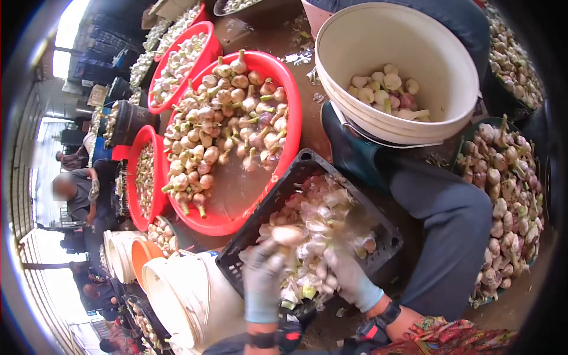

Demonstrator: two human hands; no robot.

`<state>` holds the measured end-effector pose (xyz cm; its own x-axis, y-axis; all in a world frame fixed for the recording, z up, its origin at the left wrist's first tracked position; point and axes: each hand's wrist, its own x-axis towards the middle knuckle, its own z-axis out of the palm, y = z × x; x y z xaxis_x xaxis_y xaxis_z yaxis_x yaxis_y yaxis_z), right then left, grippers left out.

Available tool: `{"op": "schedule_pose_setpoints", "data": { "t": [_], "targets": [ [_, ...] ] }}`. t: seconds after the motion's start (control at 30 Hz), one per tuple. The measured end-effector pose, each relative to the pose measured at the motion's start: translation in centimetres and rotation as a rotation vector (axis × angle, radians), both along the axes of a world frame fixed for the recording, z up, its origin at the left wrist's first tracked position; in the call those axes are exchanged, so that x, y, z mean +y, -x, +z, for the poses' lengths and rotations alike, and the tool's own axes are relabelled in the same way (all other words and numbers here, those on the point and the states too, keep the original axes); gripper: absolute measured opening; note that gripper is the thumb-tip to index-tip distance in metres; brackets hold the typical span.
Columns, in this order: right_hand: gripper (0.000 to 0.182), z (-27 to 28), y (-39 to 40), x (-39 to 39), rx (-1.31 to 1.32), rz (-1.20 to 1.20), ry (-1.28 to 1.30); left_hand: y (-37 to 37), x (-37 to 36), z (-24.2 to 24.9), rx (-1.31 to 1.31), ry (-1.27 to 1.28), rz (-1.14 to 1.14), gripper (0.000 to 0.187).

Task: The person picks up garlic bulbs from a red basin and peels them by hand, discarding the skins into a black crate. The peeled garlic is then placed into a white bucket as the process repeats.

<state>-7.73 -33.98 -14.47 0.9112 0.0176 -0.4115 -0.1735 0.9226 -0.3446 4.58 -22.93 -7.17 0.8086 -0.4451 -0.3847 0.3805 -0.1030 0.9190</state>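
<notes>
Both my hands wear pale grey gloves with light blue cuffs, over a black crate [384,228] full of loose garlic skins [322,210]. My left hand [264,275] is closed on a garlic bulb [288,235], which is slightly blurred, above the crate's left side. To its right, my right hand [350,275] is low over the skins and trimmings, fingers curled. Motion smears its fingertips, so I cannot make out whether they hold anything.
Beyond the crate stands a red basin [293,100] of garlic bulbs. A white bucket [393,23] holds several peeled bulbs. More garlic [503,201] is piled at right, beside my bent leg [444,219]. White buckets [189,296] stand at lower left. A seated person [83,195] is farther back.
</notes>
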Motion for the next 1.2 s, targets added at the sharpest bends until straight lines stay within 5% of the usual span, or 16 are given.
{"op": "schedule_pose_setpoints", "data": {
  "t": [0.03,0.13,0.23,0.27,0.33,0.4,0.47,0.5,0.63,0.9,1.0,1.07,1.1,1.13,1.2],
  "targets": [
    [0.057,-0.1,0.3,0.1,0.043,-0.003,0.014,3.7,1.8,-1.7,0.101,-0.046,0.137,0.043],
    [0.054,-0.4,1.1,-0.3,-0.103,-0.02,-0.044,8.0,1.1,-0.1,0.103,-0.125,0.053,0.044],
    [0.05,1.8,1.5,-0.6,-0.191,0.073,0.38,9.9,2.5,2.2,-0.206,-0.293,-0.006,0.045],
    [0.048,1.6,1.6,-0.3,-0.353,0.02,0.797,10.5,3.0,2.4,-0.215,-0.308,0.04,0.047],
    [0.048,2.9,2.3,0.5,-0.401,0.223,0.887,11.4,3.5,2.4,-0.167,-0.292,0.117,0.044],
    [0.04,2.7,2.9,1.9,-0.491,0.168,0.912,11.4,7.5,-1.8,0.054,0.291,0.102,0.04],
    [0.039,2.6,3.9,2.9,-0.526,0.148,1.026,12.8,8.2,-1.7,0.343,0.378,0.474,0.034],
    [0.037,2.7,4.4,3.0,-0.503,0.274,1.235,13.2,8.5,-1.7,0.354,0.342,0.527,0.032],
    [0.031,3.4,5.0,3.5,-0.453,0.629,1.4,14.1,9.5,-3.4,0.286,0.367,0.538,0.032],
    [0.036,2.1,3.9,4.9,-0.367,0.787,1.387,14.1,10.2,-4.2,0.298,0.233,0.529,0.035],
    [0.025,1.0,4.1,5.5,-0.435,0.575,1.403,14.2,10.9,-4.4,0.289,0.232,0.503,0.036],
    [0.022,2.4,3.4,4.4,-0.084,0.707,0.615,14.2,11.2,-4.4,0.304,0.191,0.476,0.036],
    [0.026,2.1,3.4,3.9,-0.03,0.714,0.481,14.3,11.4,-4.4,0.302,0.196,0.478,0.036],
    [0.027,2.0,3.3,3.0,-0.079,0.742,0.592,14.3,11.5,-4.4,0.357,0.232,0.489,0.034],
    [0.028,1.4,3.4,2.7,-0.37,0.449,1.373,14.2,11.6,-4.3,0.404,0.277,0.502,0.032]
  ]
}}
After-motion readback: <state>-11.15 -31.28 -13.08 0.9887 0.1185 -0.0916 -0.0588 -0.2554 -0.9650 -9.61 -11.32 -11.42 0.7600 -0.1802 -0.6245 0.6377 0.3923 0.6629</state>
